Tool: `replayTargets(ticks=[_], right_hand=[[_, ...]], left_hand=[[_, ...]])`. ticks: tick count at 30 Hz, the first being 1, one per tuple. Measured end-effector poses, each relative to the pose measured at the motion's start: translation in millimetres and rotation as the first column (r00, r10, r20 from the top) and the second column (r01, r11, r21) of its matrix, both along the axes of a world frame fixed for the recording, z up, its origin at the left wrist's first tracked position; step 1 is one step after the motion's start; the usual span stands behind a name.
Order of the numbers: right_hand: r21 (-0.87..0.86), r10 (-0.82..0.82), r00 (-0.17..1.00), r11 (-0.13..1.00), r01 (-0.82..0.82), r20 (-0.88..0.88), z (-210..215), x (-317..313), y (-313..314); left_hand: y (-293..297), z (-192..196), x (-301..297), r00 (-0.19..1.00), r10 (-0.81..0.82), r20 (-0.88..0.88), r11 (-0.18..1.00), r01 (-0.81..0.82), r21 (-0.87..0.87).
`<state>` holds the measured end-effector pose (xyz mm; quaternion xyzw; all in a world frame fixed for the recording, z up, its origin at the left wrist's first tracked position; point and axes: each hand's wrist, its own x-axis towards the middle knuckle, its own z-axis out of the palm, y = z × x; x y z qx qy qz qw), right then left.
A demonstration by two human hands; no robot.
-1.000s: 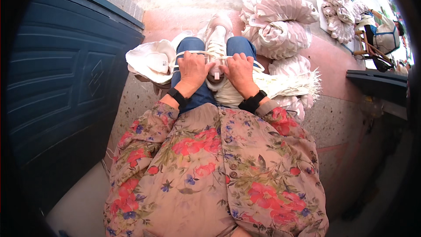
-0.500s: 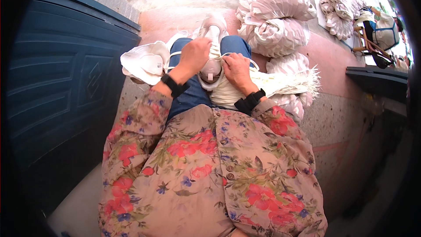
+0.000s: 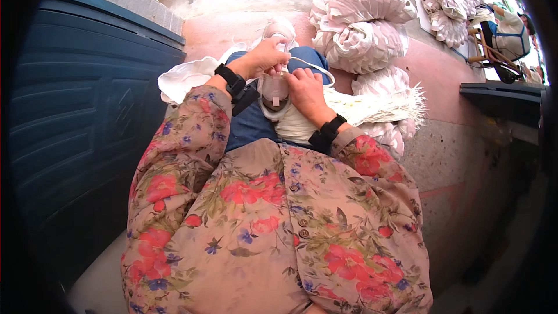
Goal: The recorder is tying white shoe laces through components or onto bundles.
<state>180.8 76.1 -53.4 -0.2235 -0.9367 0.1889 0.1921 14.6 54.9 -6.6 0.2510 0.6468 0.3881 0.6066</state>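
While the white cord loops out in an arc over the blue-trousered knee, both hands work close together on the lap; the cord runs from the left hand round to the right hand, and between them sits a pale cloth bundle with a small pinkish patch showing on it; the left hand is curled, fingertips pinched on the cord just above the bundle, while the right hand lies with fingers closed against the bundle's side (whether it grips the cord or merely presses the cloth cannot be told); each wrist wears a black band, and the floral sleeves come up from the lower edge; just beside the right forearm lies a cream fringed cloth with its tassels pointing away; to the left of the knees, a white crumpled cloth rests on the ground; beyond the knees, on the pinkish floor, sit big tied, pleated bundles of pink-and-white fabric, with more of them well apart at the far right; a dark blue panelled door fills the left side.
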Motion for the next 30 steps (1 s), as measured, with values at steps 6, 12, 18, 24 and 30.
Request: replayTargets(ticks=[6,12,18,24,30], right_hand=[[0.381,0.148,0.974,0.902,-0.204,0.172,3.3,-18.8,8.7],[0.167,0.100,0.913,0.985,-0.035,-0.396,73.1,-17.2,28.8],[-0.002,-0.119,0.597,0.981,0.192,-0.793,181.0,10.3,62.7],[-0.068,-0.197,0.413,0.949,0.307,-0.889,205.8,24.1,65.6],[-0.090,-0.226,0.326,0.920,0.382,-0.918,207.7,34.6,61.5]], left_hand=[[-4.7,8.5,-11.1,0.980,0.152,0.126,0.988,-0.155,0.013],[4.6,6.0,-7.2,0.964,0.217,0.152,0.975,-0.222,0.017],[14.0,3.2,14.9,0.999,0.050,-0.012,0.989,-0.051,-0.141],[-6.3,3.5,13.2,0.976,0.037,-0.213,0.993,-0.059,-0.098],[-54.0,2.3,-12.9,0.919,0.190,-0.344,0.982,-0.180,0.062]])
